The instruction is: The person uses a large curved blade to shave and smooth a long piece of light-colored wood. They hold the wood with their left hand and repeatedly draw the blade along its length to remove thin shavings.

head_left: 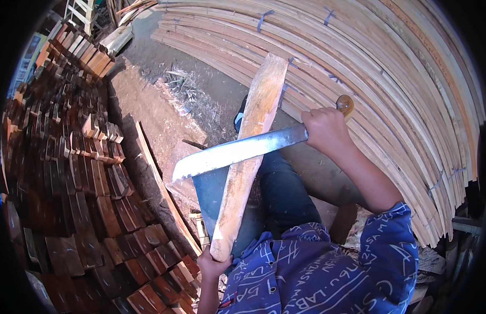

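Between the slats point(384, 107) on the right and the blocks point(81, 209) on the left, I hold a board point(241, 183) and a machete point(258, 144).

The board slants from near left to far middle; I judge it stiff and fairly weighty, its rough face grippy but splintery. My left hand point(214, 264) is wrapped round its near end, so the far end may drag downward; what props it, I cannot tell. The machete crosses over its middle, touching or not I cannot tell: stiff, smooth, likely tip-heavy. My right hand point(326, 128) is closed on the handle, the safe hold, and the knob point(346, 106) behind should check slipping.
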Action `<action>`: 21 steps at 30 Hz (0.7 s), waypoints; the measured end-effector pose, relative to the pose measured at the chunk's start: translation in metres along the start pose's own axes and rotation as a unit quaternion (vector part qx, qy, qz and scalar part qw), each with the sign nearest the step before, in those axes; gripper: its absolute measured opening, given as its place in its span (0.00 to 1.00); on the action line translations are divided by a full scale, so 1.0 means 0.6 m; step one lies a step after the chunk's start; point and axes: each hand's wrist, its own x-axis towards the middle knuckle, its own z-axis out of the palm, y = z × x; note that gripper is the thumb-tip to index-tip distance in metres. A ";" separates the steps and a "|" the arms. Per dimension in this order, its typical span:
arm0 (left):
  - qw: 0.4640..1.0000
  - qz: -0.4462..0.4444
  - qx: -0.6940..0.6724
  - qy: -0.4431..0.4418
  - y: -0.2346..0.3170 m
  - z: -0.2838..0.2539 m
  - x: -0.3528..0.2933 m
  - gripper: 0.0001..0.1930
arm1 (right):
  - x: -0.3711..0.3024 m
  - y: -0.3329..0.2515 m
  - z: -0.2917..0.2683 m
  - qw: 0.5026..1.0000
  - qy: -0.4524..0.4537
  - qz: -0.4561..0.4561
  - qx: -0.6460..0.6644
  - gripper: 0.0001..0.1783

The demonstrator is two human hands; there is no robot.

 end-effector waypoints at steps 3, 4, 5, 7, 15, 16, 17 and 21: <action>0.999 0.003 0.033 -0.004 0.010 -0.006 0.005 0.30 | 0.019 0.049 -0.016 0.994 -0.009 0.107 0.007 0.06; 0.999 -0.001 0.031 -0.007 0.024 -0.008 0.009 0.30 | 0.014 0.051 -0.007 0.995 -0.001 0.099 -0.002 0.06; 1.000 -0.005 0.029 -0.010 0.032 -0.007 0.011 0.30 | 0.009 0.050 -0.004 0.996 0.007 0.091 -0.011 0.06; 1.000 0.001 0.006 -0.001 0.008 -0.001 0.007 0.30 | -0.003 0.009 -0.018 0.998 -0.021 0.066 0.013 0.06; 1.000 0.002 0.003 -0.002 -0.006 -0.002 -0.002 0.30 | 0.033 0.041 -0.030 0.997 0.063 0.009 -0.036 0.06; 1.000 0.000 0.004 -0.004 -0.006 -0.002 0.002 0.30 | 0.031 0.048 -0.028 0.998 0.058 0.023 -0.030 0.06; 1.000 -0.002 0.006 -0.005 -0.007 -0.002 0.006 0.30 | 0.029 0.053 -0.023 0.998 0.052 0.036 -0.024 0.08; 1.000 -0.011 -0.023 0.002 -0.004 0.006 0.005 0.31 | 0.018 0.012 -0.029 0.999 0.019 0.024 0.010 0.10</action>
